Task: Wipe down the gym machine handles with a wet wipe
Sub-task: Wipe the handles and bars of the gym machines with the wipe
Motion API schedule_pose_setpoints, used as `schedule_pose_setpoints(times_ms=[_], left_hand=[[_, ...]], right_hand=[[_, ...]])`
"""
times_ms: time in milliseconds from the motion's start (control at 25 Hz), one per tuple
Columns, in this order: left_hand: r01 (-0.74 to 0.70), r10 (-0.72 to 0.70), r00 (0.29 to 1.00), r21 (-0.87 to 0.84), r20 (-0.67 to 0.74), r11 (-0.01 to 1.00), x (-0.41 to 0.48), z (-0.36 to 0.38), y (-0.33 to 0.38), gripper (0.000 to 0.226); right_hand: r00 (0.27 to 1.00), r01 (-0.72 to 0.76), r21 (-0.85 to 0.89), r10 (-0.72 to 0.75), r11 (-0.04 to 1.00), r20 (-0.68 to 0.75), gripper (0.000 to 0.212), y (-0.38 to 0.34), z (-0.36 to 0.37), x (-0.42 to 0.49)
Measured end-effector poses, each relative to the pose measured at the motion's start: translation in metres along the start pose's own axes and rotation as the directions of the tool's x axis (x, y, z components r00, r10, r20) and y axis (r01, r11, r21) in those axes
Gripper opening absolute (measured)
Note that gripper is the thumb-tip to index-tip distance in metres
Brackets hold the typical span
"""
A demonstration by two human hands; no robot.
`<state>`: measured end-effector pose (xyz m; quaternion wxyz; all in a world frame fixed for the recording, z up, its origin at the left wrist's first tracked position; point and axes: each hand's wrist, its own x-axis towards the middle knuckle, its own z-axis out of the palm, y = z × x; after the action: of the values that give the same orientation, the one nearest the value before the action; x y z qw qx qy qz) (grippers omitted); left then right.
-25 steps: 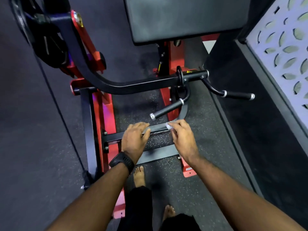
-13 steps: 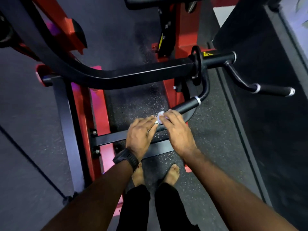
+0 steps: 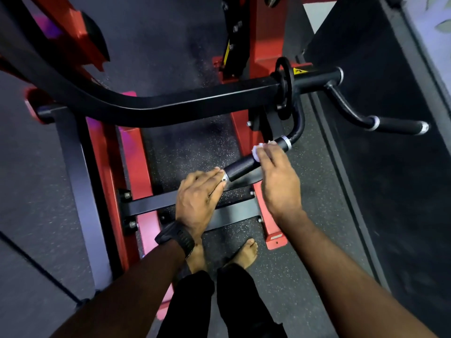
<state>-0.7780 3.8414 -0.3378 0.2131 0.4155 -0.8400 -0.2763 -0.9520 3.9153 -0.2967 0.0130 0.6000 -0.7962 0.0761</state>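
Note:
A black near handle (image 3: 240, 167) of the red and black gym machine slants from a silver end cap at lower left up to a silver ring. My right hand (image 3: 278, 176) lies over its upper part and presses a small white wet wipe (image 3: 258, 149) against the grip under its fingertips. My left hand (image 3: 199, 196), with a black watch on the wrist, touches the handle's silver end cap with its fingertips. A second black handle (image 3: 395, 125) sticks out to the far right, untouched.
The thick black lever arm (image 3: 170, 107) crosses above my hands. Red frame posts (image 3: 102, 167) and a black cross bar (image 3: 148, 203) sit low by my bare feet (image 3: 246, 252). A dark panel (image 3: 402, 191) lines the right side. The floor is speckled rubber.
My head has dropped closer to the machine. My right hand slid the wipe up the near handle from its end cap toward the silver ring. My left hand stayed at the end cap.

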Motion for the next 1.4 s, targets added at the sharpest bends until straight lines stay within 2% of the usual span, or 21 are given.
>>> schedule_pose_setpoints(times_ms=[40, 120, 160, 240, 280, 360, 400, 520, 560, 640, 680, 720, 760, 840, 920, 960, 1000, 1160, 1240, 1320, 1400], left_hand=[[-0.008, 0.008, 1.000, 0.002, -0.004, 1.000, 0.000, 0.002, 0.000, 0.033], [-0.021, 0.021, 1.000, 0.005, -0.020, 1.000, 0.000, 0.004, 0.000, 0.032], [-0.016, 0.016, 0.999, -0.006, -0.028, 1.000, -0.001, 0.005, -0.001, 0.031], [-0.008, 0.007, 0.999, -0.028, -0.052, 1.000, -0.002, 0.007, -0.002, 0.028], [-0.020, 0.018, 0.998, -0.027, -0.066, 0.999, -0.002, 0.007, -0.002, 0.028], [-0.058, 0.057, 0.996, -0.017, -0.072, 0.998, -0.002, 0.008, -0.003, 0.030], [-0.068, 0.066, 0.996, -0.016, -0.067, 0.998, -0.001, 0.007, -0.005, 0.030], [-0.062, 0.061, 0.997, -0.021, -0.057, 0.998, -0.001, 0.005, -0.006, 0.030], [-0.061, 0.060, 0.997, -0.022, -0.055, 0.998, -0.001, 0.004, -0.006, 0.030], [-0.066, 0.064, 0.997, -0.031, -0.051, 0.997, 0.000, 0.004, -0.005, 0.031], [-0.070, 0.068, 0.996, -0.036, -0.051, 0.997, 0.001, 0.004, -0.006, 0.030], [-0.075, 0.073, 0.996, -0.038, -0.055, 0.996, 0.001, 0.003, -0.006, 0.029], [-0.079, 0.077, 0.995, -0.037, -0.061, 0.996, 0.001, 0.003, -0.006, 0.028], [-0.078, 0.076, 0.995, -0.032, -0.060, 0.996, 0.001, 0.005, -0.006, 0.028], [-0.068, 0.067, 0.997, -0.027, -0.044, 0.997, 0.000, 0.006, -0.007, 0.030], [-0.071, 0.070, 0.997, -0.025, -0.039, 0.997, 0.000, 0.006, -0.008, 0.030], [-0.076, 0.075, 0.996, -0.025, -0.038, 0.997, -0.001, 0.006, -0.008, 0.030], [-0.075, 0.072, 0.995, -0.041, -0.072, 0.996, -0.001, 0.005, -0.006, 0.030], [-0.077, 0.074, 0.995, -0.041, -0.072, 0.996, -0.001, 0.005, -0.007, 0.030], [-0.080, 0.077, 0.995, -0.036, -0.065, 0.996, -0.001, 0.006, -0.007, 0.029], [-0.076, 0.073, 0.995, -0.036, -0.072, 0.996, -0.001, 0.007, -0.007, 0.029]], right_hand=[[1.000, 0.011, 0.004, -0.011, 1.000, 0.000, 0.047, -0.002, -0.002, 0.001], [0.977, 0.213, 0.011, -0.213, 0.977, 0.027, 0.063, 0.000, -0.002, 0.000], [0.980, 0.200, 0.025, -0.200, 0.979, -0.001, 0.068, 0.006, 0.000, 0.002], [0.998, -0.038, 0.119, 0.043, 0.992, -0.040, 0.071, 0.009, -0.003, 0.008], [0.997, -0.062, 0.121, 0.067, 0.991, -0.037, 0.069, 0.005, -0.003, 0.008], [0.978, 0.209, 0.048, -0.207, 0.977, -0.033, 0.062, 0.006, 0.002, 0.002], [0.963, 0.268, 0.011, -0.267, 0.963, -0.039, 0.062, 0.011, 0.006, 0.001], [0.989, -0.091, 0.120, 0.103, 0.989, -0.105, 0.060, 0.016, 0.005, 0.011], [0.993, -0.065, 0.112, 0.075, 0.992, -0.087, 0.055, 0.016, 0.005, 0.012], [0.979, 0.183, 0.054, -0.177, 0.982, -0.099, 0.048, 0.015, 0.010, 0.005], [0.980, 0.152, 0.086, -0.139, 0.985, -0.141, 0.045, 0.017, 0.009, 0.002], [0.977, -0.009, 0.177, 0.046, 0.984, -0.207, 0.039, 0.016, 0.007, 0.001], [0.912, -0.216, 0.353, 0.317, 0.910, -0.261, 0.032, 0.014, 0.007, -0.002], [0.627, -0.449, 0.673, 0.744, 0.587, -0.230, 0.022, 0.007, 0.008, 0.002], [0.392, -0.387, 0.898, 0.919, 0.209, -0.045, 0.012, 0.001, 0.015, 0.015], [0.331, -0.292, 0.956, 0.941, 0.026, 0.075, 0.009, -0.004, 0.018, 0.021], [0.298, -0.222, 0.970, 0.941, -0.096, 0.162, 0.008, -0.012, 0.023, 0.023], [0.342, -0.219, 0.944, 0.887, -0.247, 0.311, 0.016, -0.040, 0.028, 0.014], [0.287, -0.127, 0.922, 0.876, -0.366, 0.387, 0.012, -0.034, 0.029, 0.018], [0.276, -0.109, 0.912, 0.870, -0.395, 0.410, 0.007, -0.038, 0.030, 0.017], [0.331, -0.158, 0.909, 0.847, -0.385, 0.416, 0.010, -0.047, 0.032, 0.012]])
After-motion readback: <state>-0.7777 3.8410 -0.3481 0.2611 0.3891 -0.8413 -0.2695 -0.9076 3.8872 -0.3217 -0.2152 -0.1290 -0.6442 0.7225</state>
